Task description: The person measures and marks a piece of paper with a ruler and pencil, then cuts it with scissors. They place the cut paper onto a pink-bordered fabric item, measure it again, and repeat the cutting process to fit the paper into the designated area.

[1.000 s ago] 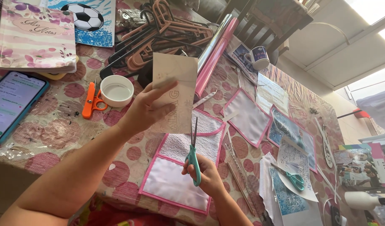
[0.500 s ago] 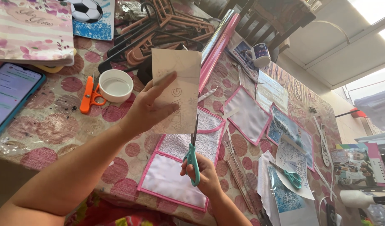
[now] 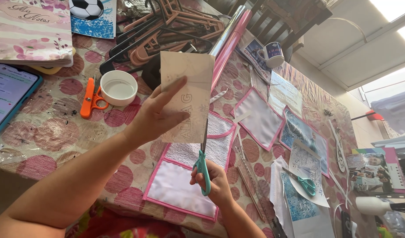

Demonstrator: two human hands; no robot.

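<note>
Cutting paper sheet (image 3: pixel 187 94) above right grip (image 3: pixel 213 183).

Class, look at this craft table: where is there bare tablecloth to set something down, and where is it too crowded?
Bare tablecloth lies between the phone, the orange clippers and the left hand. The far end is crowded with hangers, and the right side with bibs and papers.

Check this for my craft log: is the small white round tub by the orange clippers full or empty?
Empty: the white tub sits open-topped, showing only its bare white bottom.
</note>
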